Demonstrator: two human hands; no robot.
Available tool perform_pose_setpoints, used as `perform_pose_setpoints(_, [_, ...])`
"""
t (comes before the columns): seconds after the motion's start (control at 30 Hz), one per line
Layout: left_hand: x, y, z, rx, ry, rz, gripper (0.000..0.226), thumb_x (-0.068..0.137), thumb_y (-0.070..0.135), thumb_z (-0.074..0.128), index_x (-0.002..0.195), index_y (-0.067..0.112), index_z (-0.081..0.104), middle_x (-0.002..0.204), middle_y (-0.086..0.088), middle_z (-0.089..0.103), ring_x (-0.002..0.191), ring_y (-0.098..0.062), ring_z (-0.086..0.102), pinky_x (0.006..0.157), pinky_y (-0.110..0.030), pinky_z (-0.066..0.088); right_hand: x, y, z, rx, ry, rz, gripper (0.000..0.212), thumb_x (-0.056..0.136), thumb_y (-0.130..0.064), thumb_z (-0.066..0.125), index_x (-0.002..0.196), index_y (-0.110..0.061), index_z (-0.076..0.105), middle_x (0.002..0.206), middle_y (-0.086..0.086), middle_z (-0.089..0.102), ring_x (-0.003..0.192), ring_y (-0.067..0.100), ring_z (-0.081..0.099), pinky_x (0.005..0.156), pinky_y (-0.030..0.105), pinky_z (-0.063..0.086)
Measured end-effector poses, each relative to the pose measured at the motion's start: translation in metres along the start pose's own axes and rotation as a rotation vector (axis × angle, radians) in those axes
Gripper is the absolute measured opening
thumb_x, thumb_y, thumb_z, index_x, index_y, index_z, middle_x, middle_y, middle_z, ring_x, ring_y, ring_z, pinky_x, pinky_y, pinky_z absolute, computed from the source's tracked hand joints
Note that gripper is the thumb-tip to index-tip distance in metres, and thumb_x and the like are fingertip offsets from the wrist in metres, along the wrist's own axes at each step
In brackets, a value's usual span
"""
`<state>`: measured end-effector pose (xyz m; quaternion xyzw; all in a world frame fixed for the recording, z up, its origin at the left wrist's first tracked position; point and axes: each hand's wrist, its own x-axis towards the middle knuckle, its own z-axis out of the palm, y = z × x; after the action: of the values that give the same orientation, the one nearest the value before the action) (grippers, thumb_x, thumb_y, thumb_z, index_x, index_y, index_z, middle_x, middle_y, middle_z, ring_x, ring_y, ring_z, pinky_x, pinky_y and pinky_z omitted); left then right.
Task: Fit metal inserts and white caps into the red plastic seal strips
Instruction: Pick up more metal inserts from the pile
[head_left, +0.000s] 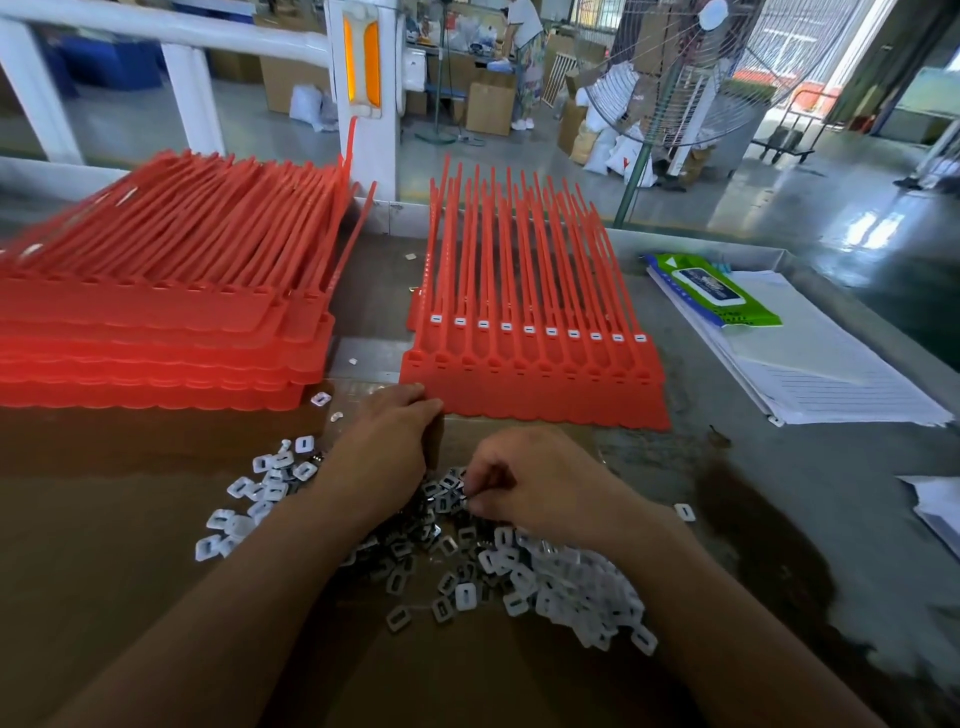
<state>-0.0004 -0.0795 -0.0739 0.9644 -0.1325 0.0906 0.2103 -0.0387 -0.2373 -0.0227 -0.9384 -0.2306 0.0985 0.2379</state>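
Red seal strips (535, 374), joined in one flat sheet, lie on the grey work table (779, 467) just beyond both hands, a row of fitted caps (530, 329) running across their heads and the tails pointing away. To the left sits a tall stack of red strips (156, 332). Brown cardboard (130, 519) covers the near part of the table and carries a loose heap of metal inserts (415, 525) mixed with white caps (571, 577). At the right are lined papers (810, 364) with a green wipes pack (719, 291) on top. Past the table edge the room is a workshop with a shiny floor, a big wire-guard fan (727, 67), cardboard boxes (488, 106) and a person (527, 57) standing far back. The left hand (384, 441) reaches forward, knuckles up, its fingertips bent down at the sheet's near left corner; whether it grasps anything is hidden. The right hand (530, 483) is curled over the heap, thumb and forefinger pinching a small piece (470, 499).
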Motion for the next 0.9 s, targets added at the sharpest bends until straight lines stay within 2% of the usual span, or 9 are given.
perform_pose_setpoints(0.07, [0.0, 0.0, 0.0, -0.005, 0.0, -0.001, 0.049, 0.084, 0.003, 0.043, 0.131, 0.016, 0.045, 0.143, -0.005, 0.035, 0.131, -0.021, 0.03, 0.107, -0.027, 0.018, -0.001, 0.001, 0.002, 0.033, 0.009, -0.001, 0.006, 0.082, -0.02, 0.066, 0.087, -0.017, 0.067, 0.079, -0.015, 0.056, 0.075, 0.001, 0.055, 0.072, 0.018, 0.047])
perform_pose_setpoints(0.13, [0.0, 0.001, 0.0, -0.006, -0.004, -0.003, 0.049, 0.084, 0.003, 0.043, 0.131, 0.016, 0.045, 0.143, -0.005, 0.035, 0.131, -0.021, 0.03, 0.107, -0.026, 0.018, -0.003, 0.002, 0.003, 0.104, 0.025, 0.014, 0.002, 0.084, -0.019, 0.064, 0.082, -0.02, 0.064, 0.073, -0.017, 0.054, 0.067, -0.004, 0.052, 0.063, 0.011, 0.043])
perform_pose_setpoints(0.3, [0.0, 0.001, 0.001, -0.014, 0.004, -0.014, 0.048, 0.084, 0.003, 0.044, 0.13, 0.015, 0.047, 0.142, -0.005, 0.037, 0.13, -0.022, 0.032, 0.107, -0.029, 0.021, -0.007, 0.006, 0.001, 0.194, 0.016, 0.072, 0.02, 0.088, -0.022, 0.058, 0.071, -0.031, 0.052, 0.069, -0.015, 0.053, 0.058, -0.012, 0.048, 0.054, 0.004, 0.037])
perform_pose_setpoints(0.5, [0.0, 0.001, 0.001, -0.016, -0.006, -0.019, 0.049, 0.083, 0.003, 0.046, 0.13, 0.016, 0.047, 0.142, -0.005, 0.037, 0.129, -0.022, 0.032, 0.108, -0.03, 0.022, -0.01, 0.008, -0.001, 0.338, 0.086, 0.103, 0.018, 0.087, -0.012, 0.057, 0.075, -0.026, 0.054, 0.077, -0.002, 0.066, 0.07, 0.005, 0.062, 0.063, 0.017, 0.049])
perform_pose_setpoints(0.63, [0.0, 0.002, 0.0, -0.016, 0.0, -0.025, 0.049, 0.084, 0.003, 0.046, 0.13, 0.017, 0.047, 0.142, -0.005, 0.036, 0.13, -0.022, 0.032, 0.107, -0.029, 0.022, -0.011, 0.009, -0.001, 0.407, 0.107, 0.081, 0.027, 0.085, -0.007, 0.061, 0.075, -0.032, 0.058, 0.077, -0.007, 0.067, 0.07, -0.001, 0.062, 0.065, 0.009, 0.049])
perform_pose_setpoints(0.8, [0.0, 0.002, 0.0, -0.021, -0.004, -0.022, 0.048, 0.084, 0.003, 0.045, 0.131, 0.017, 0.047, 0.143, -0.004, 0.036, 0.13, -0.021, 0.031, 0.106, -0.027, 0.021, -0.01, 0.011, -0.002, 0.398, 0.111, 0.068, 0.029, 0.08, -0.004, 0.066, 0.071, -0.031, 0.061, 0.081, 0.0, 0.069, 0.076, 0.009, 0.064, 0.072, 0.022, 0.054])
perform_pose_setpoints(0.9, [0.0, 0.002, -0.001, -0.018, 0.0, -0.022, 0.047, 0.085, 0.003, 0.044, 0.13, 0.016, 0.047, 0.142, -0.004, 0.037, 0.13, -0.021, 0.032, 0.107, -0.028, 0.021, -0.011, 0.012, -0.002, 0.433, 0.108, 0.059, 0.024, 0.076, -0.005, 0.07, 0.071, -0.027, 0.064, 0.077, -0.003, 0.069, 0.073, 0.006, 0.064, 0.07, 0.02, 0.054])
